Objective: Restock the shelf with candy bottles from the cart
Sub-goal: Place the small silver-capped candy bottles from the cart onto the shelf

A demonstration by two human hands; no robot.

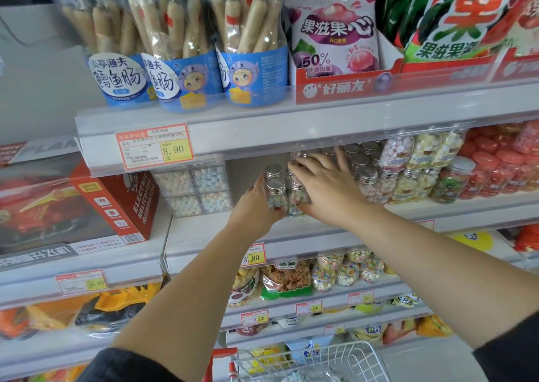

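Two silver-capped candy bottles [275, 195] stand near the front edge of the shelf [198, 227], our left hand [255, 206] curled around them. Our right hand [323, 186] lies spread, fingers straight, over the neighbouring bottles [298, 196]; the cart [300, 350] sits below.

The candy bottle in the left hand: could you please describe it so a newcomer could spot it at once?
Find the red-edged 8.90 price tag under the blue sausage tubs. On the shelf just below, the left hand grips a small clear candy bottle with a silver cap. It is the leftmost silver-capped bottle at the front.
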